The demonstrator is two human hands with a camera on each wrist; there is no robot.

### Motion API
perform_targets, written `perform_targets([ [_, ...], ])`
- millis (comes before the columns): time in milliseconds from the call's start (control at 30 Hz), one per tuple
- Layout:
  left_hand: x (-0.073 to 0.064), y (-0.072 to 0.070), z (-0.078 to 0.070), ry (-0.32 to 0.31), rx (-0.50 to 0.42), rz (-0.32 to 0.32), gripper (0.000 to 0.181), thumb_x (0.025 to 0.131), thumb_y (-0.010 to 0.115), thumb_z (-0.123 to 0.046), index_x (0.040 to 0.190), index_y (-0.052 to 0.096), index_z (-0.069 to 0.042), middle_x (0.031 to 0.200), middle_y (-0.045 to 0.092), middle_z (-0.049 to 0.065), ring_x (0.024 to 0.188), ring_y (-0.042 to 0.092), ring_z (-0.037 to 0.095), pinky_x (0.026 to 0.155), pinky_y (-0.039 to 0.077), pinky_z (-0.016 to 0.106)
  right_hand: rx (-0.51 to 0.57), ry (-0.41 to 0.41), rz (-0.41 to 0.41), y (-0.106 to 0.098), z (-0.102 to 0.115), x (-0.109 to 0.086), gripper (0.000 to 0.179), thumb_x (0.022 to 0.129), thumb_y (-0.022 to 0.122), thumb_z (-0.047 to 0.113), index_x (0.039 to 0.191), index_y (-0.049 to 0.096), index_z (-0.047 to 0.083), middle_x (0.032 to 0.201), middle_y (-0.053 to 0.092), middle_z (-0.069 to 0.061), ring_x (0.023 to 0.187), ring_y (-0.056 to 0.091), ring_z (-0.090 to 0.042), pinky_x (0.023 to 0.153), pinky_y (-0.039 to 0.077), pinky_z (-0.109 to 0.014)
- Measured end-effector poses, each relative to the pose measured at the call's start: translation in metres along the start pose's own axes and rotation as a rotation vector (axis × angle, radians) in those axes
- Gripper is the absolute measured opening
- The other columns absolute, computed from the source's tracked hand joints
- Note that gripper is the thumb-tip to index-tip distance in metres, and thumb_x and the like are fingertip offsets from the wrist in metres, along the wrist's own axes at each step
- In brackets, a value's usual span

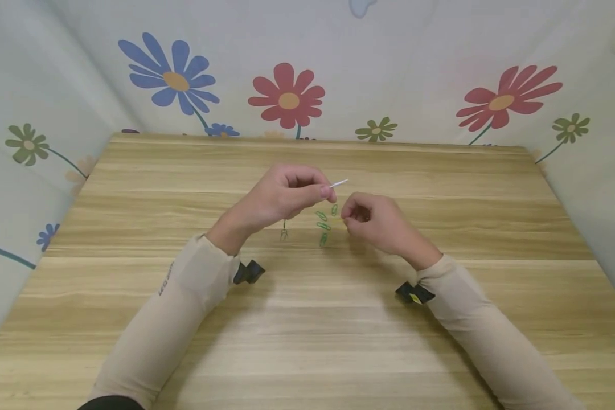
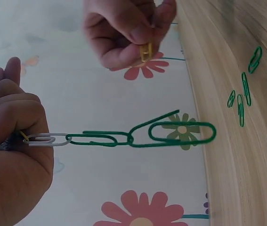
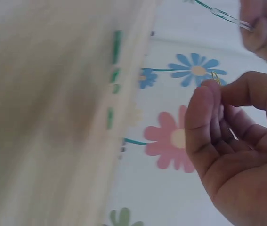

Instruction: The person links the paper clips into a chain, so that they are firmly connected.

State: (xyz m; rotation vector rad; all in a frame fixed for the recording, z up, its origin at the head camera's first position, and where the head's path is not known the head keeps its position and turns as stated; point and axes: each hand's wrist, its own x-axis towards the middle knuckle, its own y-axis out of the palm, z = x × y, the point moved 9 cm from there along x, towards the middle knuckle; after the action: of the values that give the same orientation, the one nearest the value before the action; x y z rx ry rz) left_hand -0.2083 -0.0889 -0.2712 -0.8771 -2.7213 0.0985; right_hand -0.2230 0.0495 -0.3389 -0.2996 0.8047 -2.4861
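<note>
In the head view, my left hand (image 1: 289, 193) pinches a white paper clip (image 1: 340, 183) whose end sticks out past the fingertips. A chain of linked paper clips hangs below this hand. The left wrist view shows its white link (image 2: 48, 144) by the fingers, then a green paper clip (image 2: 93, 135), and last a green paper clip (image 2: 213, 133) with one wire end bent outward. Facing it, my right hand (image 1: 376, 222) pinches a small yellow paper clip (image 2: 145, 52) between thumb and fingers. The two hands are raised over the table, a short gap apart.
Several loose green paper clips (image 1: 321, 216) lie on the wooden table (image 1: 307, 330) beneath and between the hands. Behind the table's far edge stands a white backdrop (image 1: 415, 45) printed with flowers. Black wrist cameras sit at both sleeves.
</note>
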Motion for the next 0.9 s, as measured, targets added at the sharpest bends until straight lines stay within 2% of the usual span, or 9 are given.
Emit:
perform_targets([
  [100, 0.002, 0.000, -0.002, 0.014, 0.054, -0.016, 0.014, 0.098, 0.062, -0.010, 0.098, 0.073, -0.001, 0.068, 0.051, 0.005, 0.059, 0.035, 0.019, 0.058, 0.035, 0.031, 0.092, -0.018, -0.043, -0.011, 0.011, -0.005, 0.012, 0.090, 0.061, -0.001, 0.097, 0.069, 0.004, 0.085, 0.065, -0.007, 0.072, 0.059, -0.023, 0.061, 0.050, -0.030],
  [200, 0.002, 0.000, -0.004, 0.027, 0.097, -0.025, 0.014, 0.098, 0.063, -0.009, 0.099, 0.073, 0.000, 0.078, 0.058, 0.008, 0.065, 0.038, 0.020, 0.063, 0.037, 0.032, 0.187, -0.061, -0.093, -0.022, 0.021, -0.010, 0.014, 0.092, 0.059, -0.002, 0.099, 0.070, 0.002, 0.085, 0.065, -0.010, 0.069, 0.062, -0.024, 0.060, 0.051, -0.030],
  [367, 0.002, 0.001, -0.007, 0.026, 0.161, -0.046, 0.014, 0.099, 0.064, -0.013, 0.101, 0.074, -0.003, 0.077, 0.055, 0.008, 0.062, 0.038, 0.021, 0.057, 0.034, 0.032, 0.359, -0.189, -0.177, -0.039, 0.040, -0.017, 0.010, 0.092, 0.060, -0.006, 0.101, 0.065, -0.005, 0.083, 0.062, -0.018, 0.066, 0.062, -0.024, 0.060, 0.054, -0.030],
  [500, 0.003, 0.004, -0.008, 0.008, 0.245, -0.068, 0.014, 0.099, 0.066, -0.019, 0.101, 0.077, -0.011, 0.077, 0.059, 0.004, 0.063, 0.043, 0.021, 0.056, 0.035, 0.031, 0.451, -0.319, -0.239, -0.049, 0.055, -0.024, 0.016, 0.089, 0.060, -0.011, 0.104, 0.054, -0.009, 0.086, 0.059, -0.021, 0.065, 0.061, -0.023, 0.060, 0.055, -0.030],
  [667, 0.004, 0.009, -0.008, -0.014, 0.318, -0.071, 0.012, 0.098, 0.067, -0.019, 0.099, 0.078, -0.014, 0.077, 0.061, 0.001, 0.064, 0.047, 0.018, 0.058, 0.038, 0.031, 0.468, -0.424, -0.313, -0.056, 0.067, -0.032, 0.020, 0.087, 0.058, -0.018, 0.104, 0.048, -0.013, 0.088, 0.060, -0.011, 0.066, 0.060, -0.020, 0.060, 0.054, -0.028],
  [900, 0.001, 0.015, -0.005, -0.018, 0.319, -0.057, 0.010, 0.098, 0.068, -0.019, 0.096, 0.078, -0.017, 0.072, 0.058, 0.000, 0.060, 0.044, 0.017, 0.055, 0.036, 0.030, 0.437, -0.459, -0.359, -0.058, 0.071, -0.038, 0.019, 0.088, 0.060, -0.014, 0.101, 0.048, -0.013, 0.086, 0.060, -0.011, 0.064, 0.060, -0.020, 0.058, 0.053, -0.027],
])
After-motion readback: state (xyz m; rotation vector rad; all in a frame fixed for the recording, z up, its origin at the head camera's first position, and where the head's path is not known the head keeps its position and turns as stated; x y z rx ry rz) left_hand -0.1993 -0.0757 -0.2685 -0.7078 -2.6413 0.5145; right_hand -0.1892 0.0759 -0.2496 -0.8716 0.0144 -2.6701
